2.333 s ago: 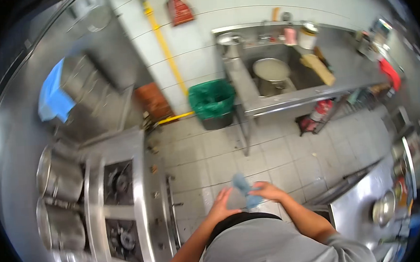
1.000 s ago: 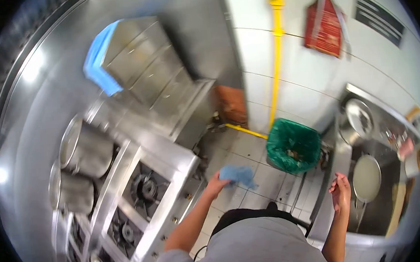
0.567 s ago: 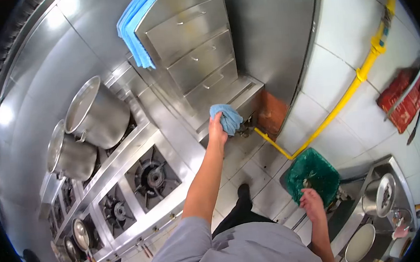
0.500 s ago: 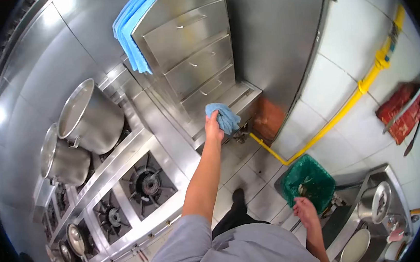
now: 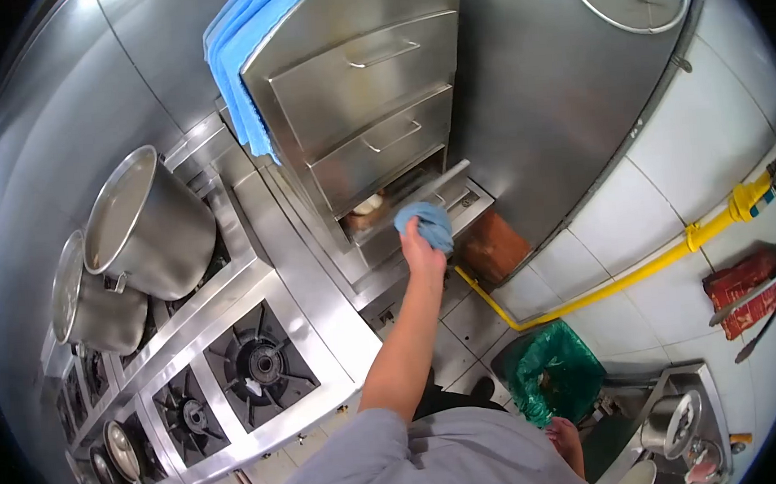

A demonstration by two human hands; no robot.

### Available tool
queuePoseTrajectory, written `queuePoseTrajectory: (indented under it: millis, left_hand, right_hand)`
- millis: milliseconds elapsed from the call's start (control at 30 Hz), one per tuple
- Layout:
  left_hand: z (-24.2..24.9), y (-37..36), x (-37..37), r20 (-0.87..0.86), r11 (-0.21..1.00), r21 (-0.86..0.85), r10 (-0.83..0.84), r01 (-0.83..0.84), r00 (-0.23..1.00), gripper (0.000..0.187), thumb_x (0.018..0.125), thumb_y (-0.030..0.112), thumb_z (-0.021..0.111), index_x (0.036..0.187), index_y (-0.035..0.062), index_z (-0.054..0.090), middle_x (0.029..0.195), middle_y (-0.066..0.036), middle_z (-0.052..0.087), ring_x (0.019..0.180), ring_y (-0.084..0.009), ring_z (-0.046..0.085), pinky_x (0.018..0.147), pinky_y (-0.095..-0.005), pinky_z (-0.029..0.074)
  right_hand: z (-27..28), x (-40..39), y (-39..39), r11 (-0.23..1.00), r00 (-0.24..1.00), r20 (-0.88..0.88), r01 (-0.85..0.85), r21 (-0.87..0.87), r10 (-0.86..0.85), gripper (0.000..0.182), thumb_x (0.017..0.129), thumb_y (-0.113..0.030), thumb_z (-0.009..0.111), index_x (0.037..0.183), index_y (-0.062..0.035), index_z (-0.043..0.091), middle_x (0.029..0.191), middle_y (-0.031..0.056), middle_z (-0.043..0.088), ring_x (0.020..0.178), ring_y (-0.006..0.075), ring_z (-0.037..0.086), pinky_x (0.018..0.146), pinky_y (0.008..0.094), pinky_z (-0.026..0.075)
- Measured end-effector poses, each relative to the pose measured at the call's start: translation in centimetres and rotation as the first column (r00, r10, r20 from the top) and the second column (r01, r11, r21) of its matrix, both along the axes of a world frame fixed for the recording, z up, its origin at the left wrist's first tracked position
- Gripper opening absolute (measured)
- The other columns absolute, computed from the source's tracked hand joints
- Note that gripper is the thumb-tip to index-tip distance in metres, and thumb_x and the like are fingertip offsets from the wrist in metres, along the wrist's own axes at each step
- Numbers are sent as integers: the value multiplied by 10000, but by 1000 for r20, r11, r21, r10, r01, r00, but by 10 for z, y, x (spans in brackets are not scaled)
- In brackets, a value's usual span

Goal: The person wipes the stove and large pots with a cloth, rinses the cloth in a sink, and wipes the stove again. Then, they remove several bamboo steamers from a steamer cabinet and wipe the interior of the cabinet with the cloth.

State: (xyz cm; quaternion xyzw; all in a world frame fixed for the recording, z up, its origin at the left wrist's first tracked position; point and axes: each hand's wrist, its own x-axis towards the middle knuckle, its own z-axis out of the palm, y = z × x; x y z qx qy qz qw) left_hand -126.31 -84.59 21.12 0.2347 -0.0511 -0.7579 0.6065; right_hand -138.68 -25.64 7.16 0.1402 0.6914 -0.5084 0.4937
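My left hand (image 5: pixel 425 250) is closed on a bunched blue cloth (image 5: pixel 426 225), which is pressed to the front of the bottom drawer (image 5: pixel 396 228) of a steel cabinet (image 5: pixel 353 64). The drawer stands partly pulled out, its handle covered by the cloth. Inside it, a pale rounded item (image 5: pixel 369 204) and something brownish show, too small to name. Low in the view, my right hand (image 5: pixel 563 435) hangs beside a bin (image 5: pixel 548 366) lined with green plastic. Its fingers are mostly hidden and blurred.
On the left, a stove (image 5: pixel 311 364) carries two large pots (image 5: pixel 158 231) and several pans (image 5: pixel 122 449). Blue towels (image 5: pixel 236 64) drape over the cabinet. A yellow pipe (image 5: pixel 607 285) runs along the right wall. A sink (image 5: pixel 699 382) with a steel pot (image 5: pixel 671 425) lies lower right.
The bottom drawer was shut and is now partly out. My left hand with the cloth has come onto its front. My right hand has dropped lower, and the view has shifted.
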Motion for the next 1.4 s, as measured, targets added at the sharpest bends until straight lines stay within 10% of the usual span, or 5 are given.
queuePoseTrajectory:
  millis: [467,733,933,1067,1400]
  left_hand:
    - [18,178,-32,195,977,166,-167,135,967,244,871,70,566,1113,62,540,1015,-43,623,931,-173,595,831,-316,483]
    - [14,234,-36,314,954,148,-294,259,903,344,864,77,548,1203,50,494,1071,-80,608,982,-203,597,847,-365,495]
    - [-13,248,4,480,848,65,-489,526,729,373,828,57,596,1193,42,520,1082,-66,612,942,-176,599,841,-316,484]
    - [-46,242,89,862,468,-78,-412,880,295,517,779,141,668,1254,26,502,1056,-78,627,949,-168,592,852,-317,478]
    - [-49,148,296,987,882,158,-154,444,-44,437,692,119,681,1089,-6,547,976,-161,623,904,-278,619,807,-360,491]
  right_hand:
    - [77,-91,-182,878,874,-146,-475,-56,463,221,902,-243,605,985,-40,573,763,40,610,587,110,552,537,249,467]
    - [242,-61,-367,581,531,-707,-787,-208,467,257,904,-254,593,956,-5,628,805,78,659,731,150,610,664,273,473]
    - [200,-15,-499,9,-539,-642,-762,647,545,364,869,-291,580,1102,-11,608,982,133,663,897,236,649,760,346,519]
    - [196,6,-532,-1,-312,-459,-828,561,832,407,854,-308,591,1117,1,573,918,139,659,765,232,671,620,343,539]
    - [184,24,-526,133,-123,-421,-839,528,899,370,818,-263,549,973,71,591,791,162,664,585,227,639,483,340,507]
